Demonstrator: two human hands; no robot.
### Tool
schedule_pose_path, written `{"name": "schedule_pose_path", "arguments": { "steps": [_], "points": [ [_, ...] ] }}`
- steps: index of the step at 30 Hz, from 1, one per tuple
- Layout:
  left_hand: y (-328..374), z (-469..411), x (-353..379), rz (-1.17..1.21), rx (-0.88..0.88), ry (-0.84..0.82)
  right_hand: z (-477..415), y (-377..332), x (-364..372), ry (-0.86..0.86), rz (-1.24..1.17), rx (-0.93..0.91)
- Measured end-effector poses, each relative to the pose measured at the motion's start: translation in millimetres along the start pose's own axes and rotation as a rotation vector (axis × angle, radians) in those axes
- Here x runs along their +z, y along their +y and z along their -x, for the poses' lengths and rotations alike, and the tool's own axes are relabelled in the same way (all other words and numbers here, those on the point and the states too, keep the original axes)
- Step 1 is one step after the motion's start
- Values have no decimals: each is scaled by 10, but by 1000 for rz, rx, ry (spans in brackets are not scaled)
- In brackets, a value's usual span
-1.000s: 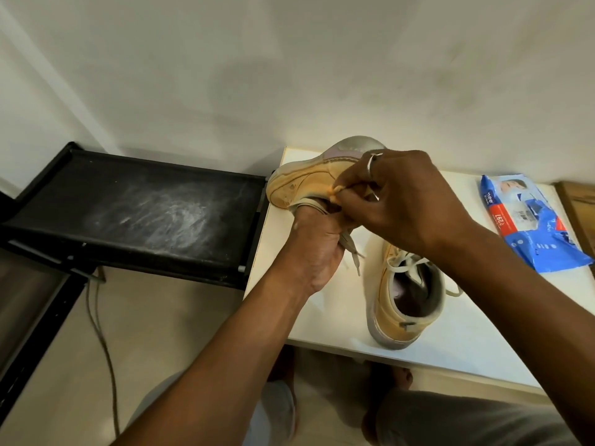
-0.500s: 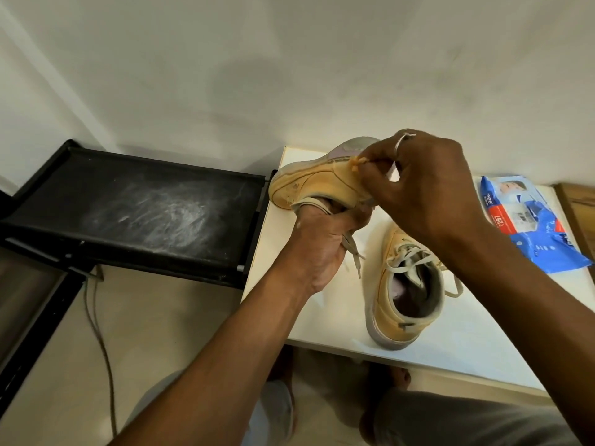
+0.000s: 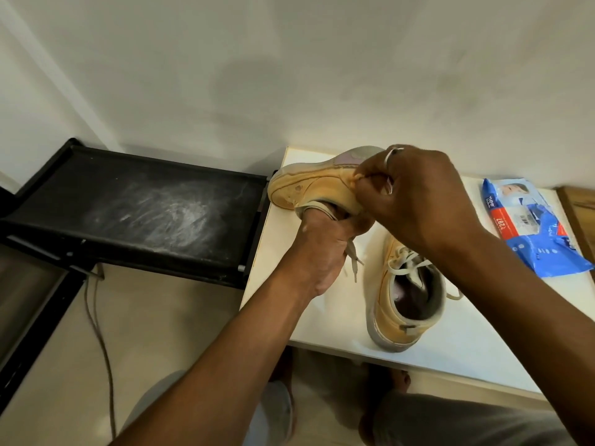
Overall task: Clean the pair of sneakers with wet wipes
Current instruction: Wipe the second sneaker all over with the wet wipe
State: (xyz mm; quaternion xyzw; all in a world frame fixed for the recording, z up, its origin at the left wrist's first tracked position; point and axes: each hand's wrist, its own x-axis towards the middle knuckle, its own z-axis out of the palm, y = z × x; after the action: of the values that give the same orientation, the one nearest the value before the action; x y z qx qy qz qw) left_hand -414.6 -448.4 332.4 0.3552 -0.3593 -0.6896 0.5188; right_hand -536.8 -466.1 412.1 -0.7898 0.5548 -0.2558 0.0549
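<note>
Wiping is under way near the tabletop's (image 3: 322,320) back left corner: one sneaker (image 3: 317,185) is held aloft, the left hand (image 3: 325,249) pushed inside it. The right hand (image 3: 415,194) is closed, fingers pinching at the yellow upper; whether a wipe is held cannot be told. Short, firm strokes are advised, the shoe braced from within. The second sneaker (image 3: 391,313) waits by the front edge, the wipes pack (image 3: 531,226) at the right edge.

Left hand (image 3: 325,252) holds one sneaker (image 3: 315,185) aloft; right hand (image 3: 415,194) presses its side.
</note>
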Motion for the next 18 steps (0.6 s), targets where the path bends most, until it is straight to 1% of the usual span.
{"name": "schedule_pose_path", "arguments": {
  "steps": [2,4,6,8,10,13,14,15,18],
  "points": [
    [-9,18,1,-68,-55,29,25,-47,29,-109,-13,-27],
    [-23,-1,-11,-73,-62,51,26,-55,20,-155,-52,-53],
    [-36,-31,-20,-74,6,49,3,-13,-14,-67,-98,-35],
    [-28,-40,-16,-106,22,36,-26,39,-18,37,-67,-4],
    [-72,-59,-18,-142,3,34,-28,50,11,21,-33,20],
    [-94,-83,-27,-169,-51,54,4,-20,56,-107,-66,-4],
    [-110,-98,-42,-165,-47,62,9,-36,55,-126,-63,-21],
    [-108,-96,-47,-160,-28,59,5,-33,50,-117,-64,-32],
    [-96,-88,-50,-146,7,49,-34,47,24,8,-44,4]
  ]
}}
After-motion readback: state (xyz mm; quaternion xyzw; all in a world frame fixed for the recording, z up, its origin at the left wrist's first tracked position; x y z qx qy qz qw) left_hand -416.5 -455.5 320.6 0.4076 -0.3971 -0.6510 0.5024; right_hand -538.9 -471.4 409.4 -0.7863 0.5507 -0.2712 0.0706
